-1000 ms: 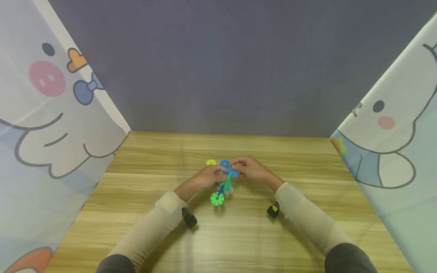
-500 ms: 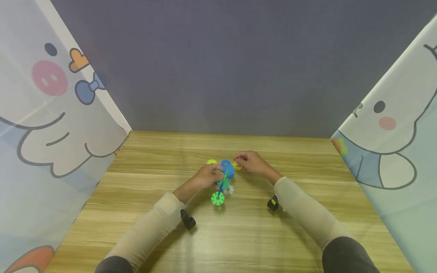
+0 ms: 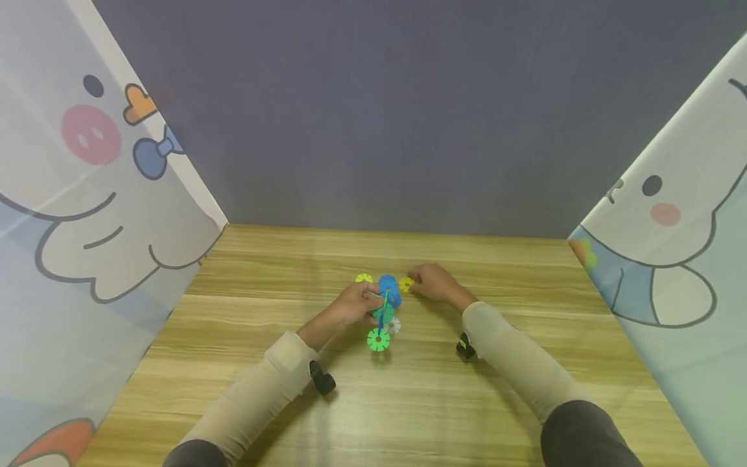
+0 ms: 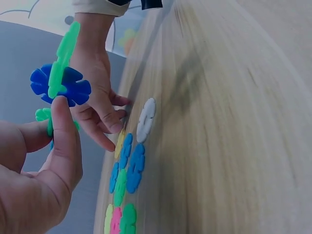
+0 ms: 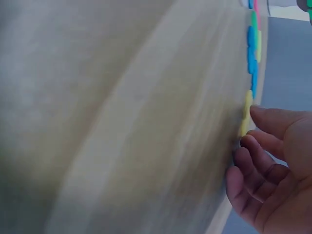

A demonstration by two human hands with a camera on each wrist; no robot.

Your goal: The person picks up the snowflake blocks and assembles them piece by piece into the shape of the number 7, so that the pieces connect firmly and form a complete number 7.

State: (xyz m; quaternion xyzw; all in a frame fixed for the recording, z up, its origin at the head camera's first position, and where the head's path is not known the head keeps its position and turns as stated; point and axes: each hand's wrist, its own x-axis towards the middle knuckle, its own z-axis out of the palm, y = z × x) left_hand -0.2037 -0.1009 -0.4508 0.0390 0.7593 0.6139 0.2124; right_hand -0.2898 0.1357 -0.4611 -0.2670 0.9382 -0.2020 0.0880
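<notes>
My left hand [image 3: 353,303] pinches an assembly of slotted snowflake discs between thumb and fingers, held above the table. A dark blue disc [image 4: 78,85] and a bright green disc [image 4: 63,58] are slotted crosswise in it. Another green disc [image 3: 378,339] hangs at its near end in the head view. My right hand [image 3: 436,283] reaches down to a yellow disc [image 3: 406,284] lying flat. In the right wrist view its thumb and index fingertips touch the yellow disc [image 5: 247,105], with a gap between them; the other fingers are loosely bent.
Loose discs lie around the left hand: blue discs [image 3: 388,283], a yellow-green disc [image 3: 364,277], a teal-green disc [image 3: 383,313] and a white disc [image 3: 393,325]. A pink disc [image 4: 115,220] shows in the left wrist view. Cartoon-printed panels [image 3: 665,194] and a grey wall [image 3: 385,117] border the table.
My right hand has left the blue disc beside the left hand and moved right to the yellow disc. The held assembly has turned slightly, its near green disc shifting right.
</notes>
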